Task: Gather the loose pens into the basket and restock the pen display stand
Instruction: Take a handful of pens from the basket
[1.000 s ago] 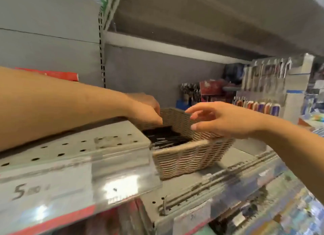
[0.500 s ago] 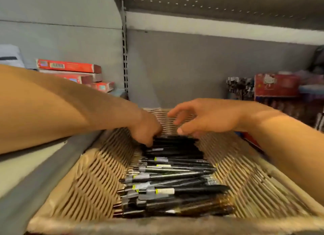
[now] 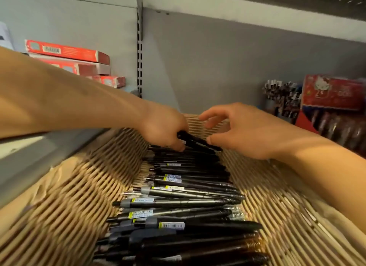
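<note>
A woven wicker basket (image 3: pixel 65 196) fills the lower view, standing on a grey shelf. Several black pens (image 3: pixel 186 202) with small barcode labels lie stacked crosswise along its bottom. At the basket's far end my left hand (image 3: pixel 164 127) grips a few black pens (image 3: pixel 196 141), lifted slightly off the pile. My right hand (image 3: pixel 241 131) reaches in from the right, its thumb tip touching those same pens while its fingers stay spread and loosely bent above them.
Red flat boxes (image 3: pixel 67 51) are stacked at the back left behind my left forearm. A slotted shelf upright (image 3: pixel 139 53) runs down the grey back wall. At the right stand a red cartoon-printed box (image 3: pixel 332 93) and a cluster of packaged pens (image 3: pixel 281 95). Another shelf overhangs above.
My view has closed in over the basket. My left hand has gone from the rim down to the far pens and taken hold of a few; my right hand has come down to touch them.
</note>
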The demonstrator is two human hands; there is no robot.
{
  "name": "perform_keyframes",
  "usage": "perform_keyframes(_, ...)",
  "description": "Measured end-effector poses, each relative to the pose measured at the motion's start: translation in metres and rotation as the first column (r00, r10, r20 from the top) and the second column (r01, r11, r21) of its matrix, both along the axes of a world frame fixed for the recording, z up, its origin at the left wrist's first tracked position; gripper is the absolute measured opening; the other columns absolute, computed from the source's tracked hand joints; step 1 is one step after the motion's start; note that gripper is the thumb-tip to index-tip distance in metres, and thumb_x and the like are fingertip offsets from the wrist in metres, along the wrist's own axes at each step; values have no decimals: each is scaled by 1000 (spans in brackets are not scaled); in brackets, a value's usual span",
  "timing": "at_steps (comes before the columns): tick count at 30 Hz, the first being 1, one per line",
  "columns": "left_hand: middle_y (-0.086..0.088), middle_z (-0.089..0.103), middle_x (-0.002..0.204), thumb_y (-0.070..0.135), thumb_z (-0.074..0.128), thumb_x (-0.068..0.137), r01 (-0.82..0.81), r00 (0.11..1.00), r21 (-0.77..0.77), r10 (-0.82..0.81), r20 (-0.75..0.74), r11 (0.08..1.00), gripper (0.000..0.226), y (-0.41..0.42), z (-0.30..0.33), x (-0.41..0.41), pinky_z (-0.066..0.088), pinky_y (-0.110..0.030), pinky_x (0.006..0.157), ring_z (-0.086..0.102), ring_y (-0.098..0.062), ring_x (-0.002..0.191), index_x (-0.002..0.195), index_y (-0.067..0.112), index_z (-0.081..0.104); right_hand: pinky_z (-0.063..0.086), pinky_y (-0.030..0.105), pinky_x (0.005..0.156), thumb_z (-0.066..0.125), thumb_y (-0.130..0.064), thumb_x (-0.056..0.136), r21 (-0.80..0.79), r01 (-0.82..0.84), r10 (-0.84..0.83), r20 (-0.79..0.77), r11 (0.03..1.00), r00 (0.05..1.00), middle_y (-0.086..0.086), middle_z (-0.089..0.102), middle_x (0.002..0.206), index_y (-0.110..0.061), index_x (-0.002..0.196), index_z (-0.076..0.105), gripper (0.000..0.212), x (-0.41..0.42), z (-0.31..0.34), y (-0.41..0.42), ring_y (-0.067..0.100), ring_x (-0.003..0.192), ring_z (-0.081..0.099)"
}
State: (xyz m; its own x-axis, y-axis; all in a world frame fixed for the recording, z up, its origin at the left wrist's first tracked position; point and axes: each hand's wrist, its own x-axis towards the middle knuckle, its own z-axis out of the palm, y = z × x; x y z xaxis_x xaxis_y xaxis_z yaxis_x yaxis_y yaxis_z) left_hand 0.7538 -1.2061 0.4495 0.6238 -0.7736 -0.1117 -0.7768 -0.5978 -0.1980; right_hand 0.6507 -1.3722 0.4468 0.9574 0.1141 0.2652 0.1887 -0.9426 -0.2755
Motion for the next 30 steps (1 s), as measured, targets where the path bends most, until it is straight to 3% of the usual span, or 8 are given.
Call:
perform_keyframes(5, 15, 58, 67, 48, 55, 97, 96, 995, -247, -103, -15, 964, 27, -4, 6, -12, 37, -17, 55, 55, 3, 60, 108, 29, 71, 46, 24, 93, 74, -37, 89, -147, 51, -60, -53, 988, 997, -11, 66, 129, -40, 140, 55, 55, -7, -5, 0, 10, 111, 62)
perform_keyframes(9, 20, 66, 83, 47, 64, 90, 115, 991, -392, -134, -21, 913, 24, -3, 8, -19, 42, -11, 64, 58, 8, 74, 108, 34, 74, 46, 16, 71, 73, -35, 89, -132, 31, -34, -19, 991, 999, -15, 70, 104, -43, 109, 63, 24, -7, -4, 2, -1, 88, 64)
perform_keyframes(11, 15, 71, 91, 43, 72, 85, 87, 990, -489, -128, -52, 868, 20, -2, 11, -18, 48, -17, 71, 63, 3, 79, 103, 33, 74, 42, 10, 62, 74, -35, 88, -82, 39, -39, 2, 996, 999, -14, 69, 101, -41, 109, 62, 25, -7, -3, 2, -9, 72, 61)
perform_keyframes(16, 5, 75, 73, 18, 80, 81, -63, 931, -754, -234, -281, 653, 20, 3, 18, -18, 56, -23, 56, 68, -9, 58, 94, 22, 66, 57, 35, 89, 82, -29, 81, 165, 98, -117, 110, 982, 987, -11, 72, 97, -34, 120, 70, 41, -8, 3, 2, 8, 87, 69)
perform_keyframes(19, 1, 72, 67, 15, 72, 88, -150, 916, -781, -211, -340, 606, 6, 4, 21, -16, 53, -21, 52, 65, -9, 55, 90, 19, 68, 60, 36, 89, 80, -19, 84, 378, 68, -122, 123, 923, 985, -6, 76, 94, -28, 111, 72, 29, -9, 3, 0, 12, 83, 74)
perform_keyframes(22, 1, 71, 63, 16, 69, 89, -164, 934, -758, -148, -325, 631, 4, 6, 22, -15, 51, -22, 52, 62, -8, 52, 87, 18, 70, 63, 27, 73, 73, -21, 91, 487, 54, -168, 195, 872, 966, -4, 76, 89, -28, 102, 72, 13, -6, 2, 0, 9, 73, 74)
perform_keyframes(25, 1, 69, 62, 16, 70, 89, -145, 932, -721, -152, -329, 677, 1, 4, 21, -18, 49, -21, 50, 58, -9, 50, 88, 17, 70, 59, 21, 58, 66, -34, 95, 457, 58, -178, 223, 887, 958, -11, 71, 85, -34, 103, 69, 8, -5, 3, 0, 2, 63, 69)
perform_keyframes(30, 3, 68, 65, 13, 69, 91, -83, 913, -696, -225, -339, 713, 3, -1, 16, -22, 50, -23, 50, 59, -9, 51, 92, 16, 70, 55, 18, 54, 65, -35, 96, 182, 70, -65, -35, 981, 997, -11, 71, 64, -30, 93, 68, 6, -10, -3, 1, 6, 56, 69)
